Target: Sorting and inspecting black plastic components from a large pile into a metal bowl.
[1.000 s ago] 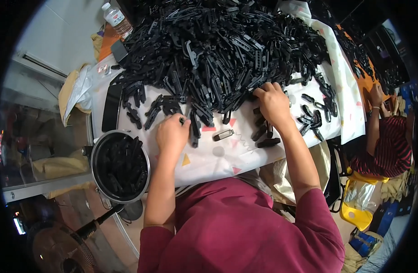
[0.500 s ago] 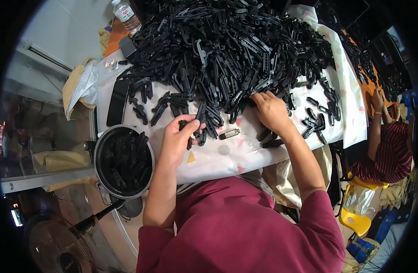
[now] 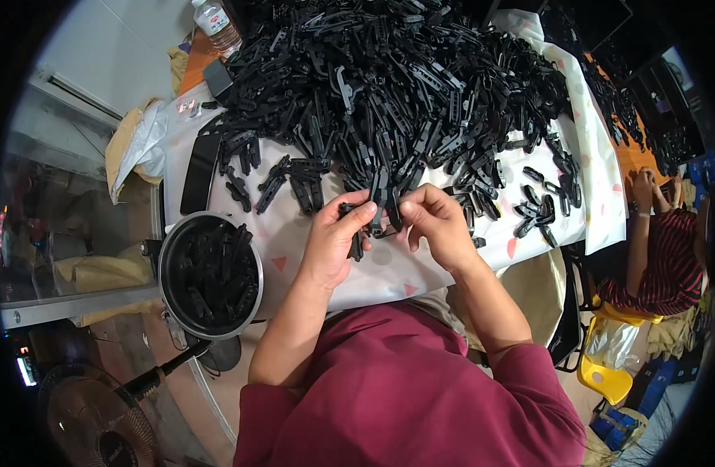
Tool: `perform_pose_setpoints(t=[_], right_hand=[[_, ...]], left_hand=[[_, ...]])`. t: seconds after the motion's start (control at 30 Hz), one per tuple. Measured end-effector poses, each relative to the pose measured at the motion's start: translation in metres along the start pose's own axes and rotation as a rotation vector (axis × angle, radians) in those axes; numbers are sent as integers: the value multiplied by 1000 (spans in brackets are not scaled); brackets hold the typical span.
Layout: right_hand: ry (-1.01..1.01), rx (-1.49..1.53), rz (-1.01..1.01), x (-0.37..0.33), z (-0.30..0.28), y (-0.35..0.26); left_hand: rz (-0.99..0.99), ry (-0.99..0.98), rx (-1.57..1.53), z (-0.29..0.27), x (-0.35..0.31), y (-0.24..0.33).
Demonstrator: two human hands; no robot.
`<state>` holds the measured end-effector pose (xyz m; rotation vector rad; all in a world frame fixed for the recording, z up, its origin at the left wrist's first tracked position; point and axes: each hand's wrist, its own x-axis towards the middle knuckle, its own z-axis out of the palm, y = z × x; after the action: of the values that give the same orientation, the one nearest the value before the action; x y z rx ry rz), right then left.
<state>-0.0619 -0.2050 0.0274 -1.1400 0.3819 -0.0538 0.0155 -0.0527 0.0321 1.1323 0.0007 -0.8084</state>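
In front of the big heap, my left hand (image 3: 334, 243) is closed around a few slim black clip-like parts (image 3: 350, 237). Close by on its right, my right hand (image 3: 441, 232) pinches another long black part (image 3: 395, 208) between thumb and fingers. The tips of the parts in both hands nearly meet, and I cannot tell whether they touch. Behind them rises the heap (image 3: 389, 101) of the same black parts, some with rows of holes. A few loose ones (image 3: 538, 210) lie at the right of the white patterned cloth (image 3: 318, 289).
A round metal pan (image 3: 165, 289) with black parts stands at the left table edge, near a dark phone (image 3: 200, 175). A water bottle (image 3: 217, 27) is at the back left. A fan (image 3: 101, 420) stands lower left. At the far right sits another person (image 3: 672, 257) in striped clothing.
My right hand has moved left and nearer from the heap's edge, and now pinches a black part. My left hand has shifted right, still gripping its parts. The small metallic piece is now hidden.
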Motion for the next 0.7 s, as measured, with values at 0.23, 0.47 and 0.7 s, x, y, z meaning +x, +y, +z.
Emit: perform_pose_setpoints(t=[0.23,0.47,0.7], right_hand=[[-87,33,-75,-6,-1,-6],[-121,-116,-346,-16,-3,0],[-98,-500,-588,-27,-7,21]], left_hand=[[-47,-75,-7,-3,-5,0],[19,-105,191,-4,-15,12],[748,-325,951,-11,-19,26]])
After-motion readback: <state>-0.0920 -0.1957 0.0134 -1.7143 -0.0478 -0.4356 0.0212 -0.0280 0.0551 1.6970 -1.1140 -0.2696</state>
